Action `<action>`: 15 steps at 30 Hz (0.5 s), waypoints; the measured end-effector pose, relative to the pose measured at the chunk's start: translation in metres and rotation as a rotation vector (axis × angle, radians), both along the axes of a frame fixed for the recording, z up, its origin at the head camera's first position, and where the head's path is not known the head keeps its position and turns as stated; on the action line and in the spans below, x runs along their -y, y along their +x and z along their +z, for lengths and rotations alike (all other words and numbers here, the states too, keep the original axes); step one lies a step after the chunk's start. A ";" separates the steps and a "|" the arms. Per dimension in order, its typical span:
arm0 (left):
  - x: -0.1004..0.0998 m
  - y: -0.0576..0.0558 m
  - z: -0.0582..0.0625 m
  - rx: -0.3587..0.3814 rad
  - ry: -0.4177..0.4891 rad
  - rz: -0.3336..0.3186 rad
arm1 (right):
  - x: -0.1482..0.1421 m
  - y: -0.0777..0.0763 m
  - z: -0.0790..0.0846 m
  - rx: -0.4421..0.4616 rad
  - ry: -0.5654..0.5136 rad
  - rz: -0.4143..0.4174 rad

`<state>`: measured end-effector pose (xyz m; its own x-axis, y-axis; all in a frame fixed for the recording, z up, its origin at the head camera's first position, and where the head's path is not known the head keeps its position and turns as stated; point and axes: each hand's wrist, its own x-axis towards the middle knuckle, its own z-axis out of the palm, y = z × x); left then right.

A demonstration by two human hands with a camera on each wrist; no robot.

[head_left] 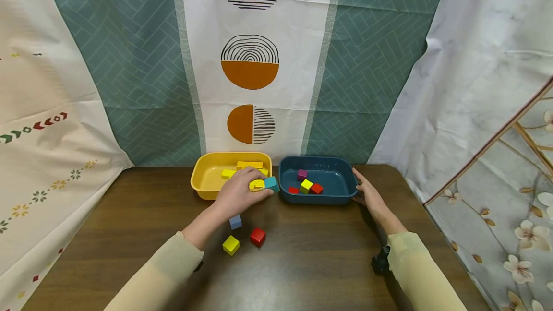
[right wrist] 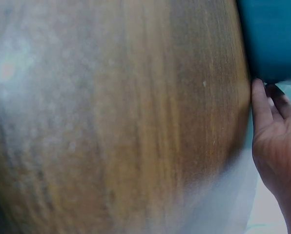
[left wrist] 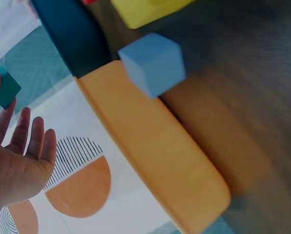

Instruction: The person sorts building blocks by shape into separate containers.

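Observation:
Between thumb and fingertips, my left hand [head_left: 244, 188] pinches a teal cube [head_left: 271, 184], held above the gap where the two bins meet. The left wrist view shows the same teal cube [left wrist: 7, 88] at the fingertips. My right hand [head_left: 370, 196] touches the right end of the dark blue bin [head_left: 317, 199] with its fingers extended; the right wrist view shows the fingertips against the bin's side. Inside that bin lie a purple cube [head_left: 302, 174], a yellow cube [head_left: 306, 186] and red blocks [head_left: 317, 189]. Several yellow pieces sit in the yellow bin [head_left: 200, 188], partly hidden by my left hand.
On the brown table [head_left: 311, 253], in front of the bins, lie a light blue cube [head_left: 235, 221], a yellow cube [head_left: 231, 245] and a red cube [head_left: 258, 237]. A patterned cloth [head_left: 294, 61] hangs right behind the bins.

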<state>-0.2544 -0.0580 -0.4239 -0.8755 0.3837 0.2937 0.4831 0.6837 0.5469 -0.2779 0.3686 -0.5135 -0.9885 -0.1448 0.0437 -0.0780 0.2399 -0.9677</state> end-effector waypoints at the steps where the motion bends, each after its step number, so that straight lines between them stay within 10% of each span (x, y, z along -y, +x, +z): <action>1: -0.003 -0.002 0.001 0.000 0.000 -0.002 | 0.000 0.000 0.000 -0.001 0.002 -0.002; 15: -0.042 -0.029 0.017 -0.011 -0.119 0.016 | 0.000 0.001 0.002 0.003 -0.004 -0.005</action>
